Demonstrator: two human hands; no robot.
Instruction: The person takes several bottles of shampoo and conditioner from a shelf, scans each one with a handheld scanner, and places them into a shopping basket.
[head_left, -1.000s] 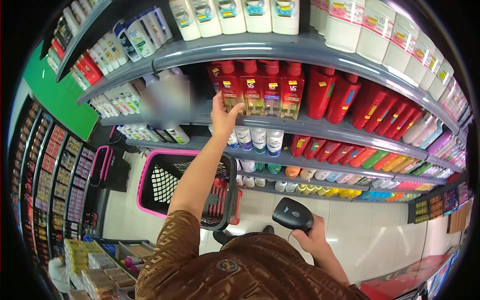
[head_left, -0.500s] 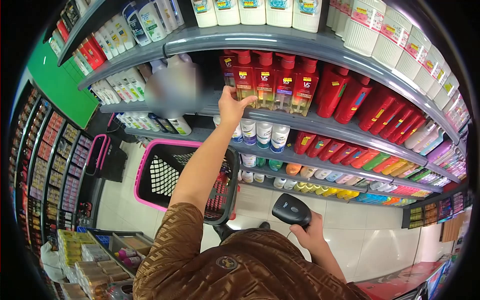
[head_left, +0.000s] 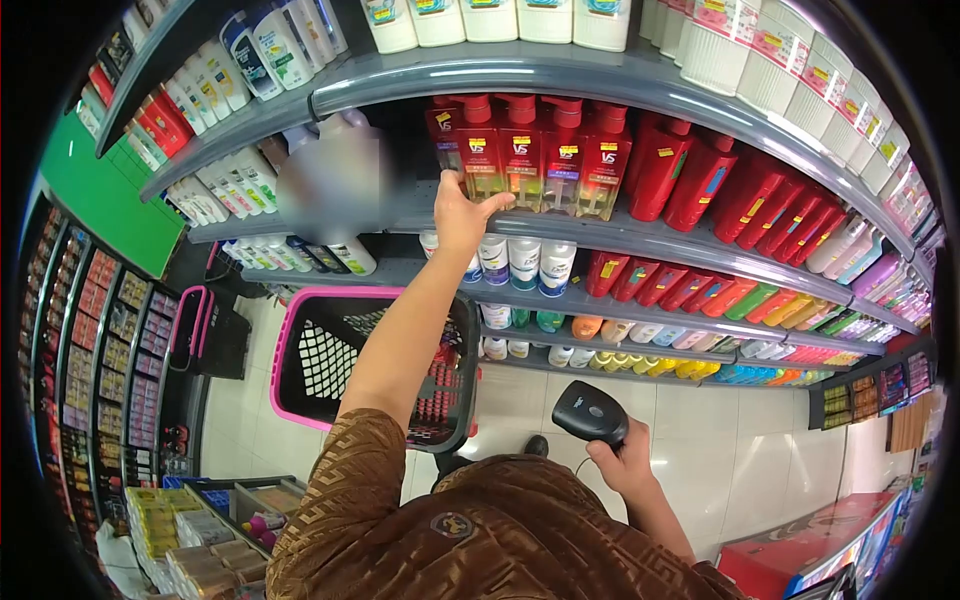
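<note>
My left hand (head_left: pixel 463 213) reaches to the middle shelf and grips the lower part of a red pump bottle (head_left: pixel 480 140) with a yellow sticker. Its fingers lie along the bottle's left side, and the thumb is at the lower right. More red pump bottles (head_left: pixel 562 160) stand upright in a row just to the right. Low in front of my body, my right hand (head_left: pixel 628 462) is closed round the handle of a black barcode scanner (head_left: pixel 588 410). The scanner's head points up and left.
A black shopping basket (head_left: pixel 300 350) with a pink rim sits below my left forearm. Red bottles (head_left: pixel 702 180) continue along the shelf (head_left: pixel 660 240). White bottles (head_left: pixel 525 265) stand one level down. The upper shelf edge (head_left: pixel 560 72) juts out above my left hand. Stacked goods (head_left: pixel 205 545) are at lower left.
The camera view has shifted slightly, so the shelves sit a little further left and higher. My left hand stays at the same pump bottle, and my right hand still holds the scanner.
</note>
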